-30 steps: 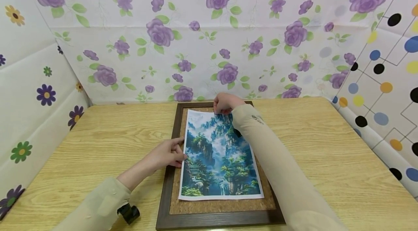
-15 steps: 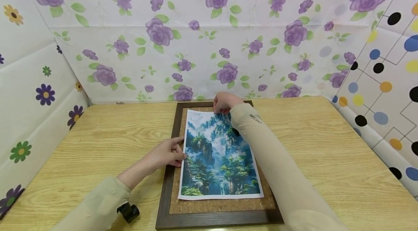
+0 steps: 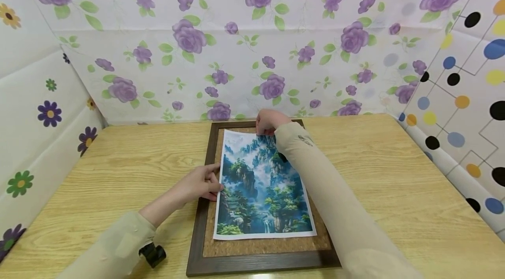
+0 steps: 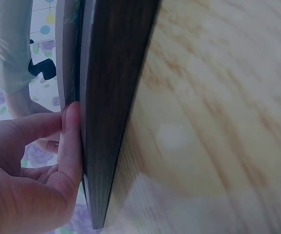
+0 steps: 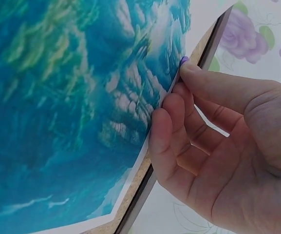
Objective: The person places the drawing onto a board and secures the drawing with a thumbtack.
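Note:
A printed landscape picture (image 3: 258,187) of blue mountains, trees and waterfalls lies on a cork board with a dark wooden frame (image 3: 264,262). At its left edge, my left hand (image 3: 200,184) pinches the paper's margin between thumb and finger, overlapping the frame's left side. My right hand (image 3: 271,122) is at the top edge of the picture. In the right wrist view, a small purple push pin (image 5: 184,60) shows at the thumb tip, pinched against the paper's edge; most of the pin is hidden. The other right fingertips touch the picture's margin.
The board lies on a wood-grain table (image 3: 150,160). Behind it hangs a floral sheet (image 3: 244,51), with a flower-patterned sheet (image 3: 35,139) at left and a dotted sheet (image 3: 453,99) at right. A black strap (image 3: 152,255) hangs from the left sleeve.
The whole head view has shifted slightly, so everything appears a little further left and up. Both hands keep their places on the picture.

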Action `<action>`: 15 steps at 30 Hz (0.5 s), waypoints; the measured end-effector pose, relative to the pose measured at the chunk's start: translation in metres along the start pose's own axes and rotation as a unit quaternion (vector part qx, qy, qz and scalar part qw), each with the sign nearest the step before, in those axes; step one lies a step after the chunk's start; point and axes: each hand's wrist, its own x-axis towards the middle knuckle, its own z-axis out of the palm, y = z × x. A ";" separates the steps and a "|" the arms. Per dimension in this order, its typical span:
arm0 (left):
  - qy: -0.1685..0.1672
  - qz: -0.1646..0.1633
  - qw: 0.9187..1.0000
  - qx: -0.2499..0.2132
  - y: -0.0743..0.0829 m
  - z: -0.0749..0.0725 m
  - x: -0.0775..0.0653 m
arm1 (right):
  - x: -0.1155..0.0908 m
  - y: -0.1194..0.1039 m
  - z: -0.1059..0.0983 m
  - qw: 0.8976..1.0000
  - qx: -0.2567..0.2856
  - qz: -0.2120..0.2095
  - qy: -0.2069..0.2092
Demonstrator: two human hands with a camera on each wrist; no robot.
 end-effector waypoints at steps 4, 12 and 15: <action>-0.006 0.000 1.000 0.001 0.000 0.000 0.000 | 0.001 -0.001 -0.002 1.000 -0.011 0.004 -0.006; -0.008 0.001 1.000 0.005 0.001 0.000 -0.001 | 0.004 -0.002 -0.004 1.000 -0.014 0.018 -0.013; -0.007 -0.001 1.000 0.004 0.001 0.001 0.000 | 0.003 -0.002 -0.003 1.000 -0.019 0.020 -0.013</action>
